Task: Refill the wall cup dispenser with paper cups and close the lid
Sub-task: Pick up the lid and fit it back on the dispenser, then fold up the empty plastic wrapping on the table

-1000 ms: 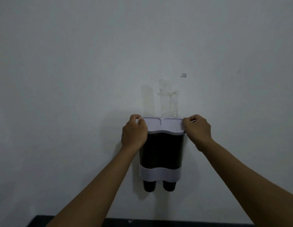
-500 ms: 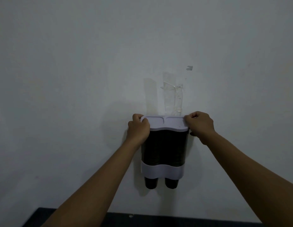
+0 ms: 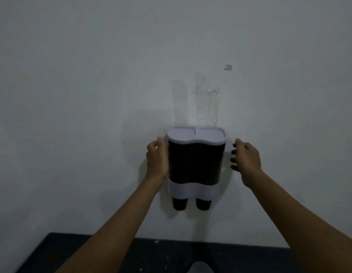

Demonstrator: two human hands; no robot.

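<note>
The wall cup dispenser (image 3: 195, 164) hangs on the white wall, a dark twin-tube body with a pale band near its bottom. Its pale lid (image 3: 195, 134) lies flat and closed on top. Two dark cup bottoms (image 3: 191, 203) stick out below the band. My left hand (image 3: 156, 158) is beside the dispenser's left side, fingers apart, holding nothing; whether it touches the body is unclear. My right hand (image 3: 246, 155) hovers a little off the right side, fingers spread, empty.
Strips of clear tape (image 3: 207, 103) and a small scrap (image 3: 228, 67) cling to the wall above the dispenser. A dark floor (image 3: 151, 255) runs along the bottom, with a grey rounded object (image 3: 199, 267) at the lower edge.
Both hands have let go of the lid's ends and dropped down and outward to the dispenser's sides. The lid stays flat on top. The camera has drawn back a little.
</note>
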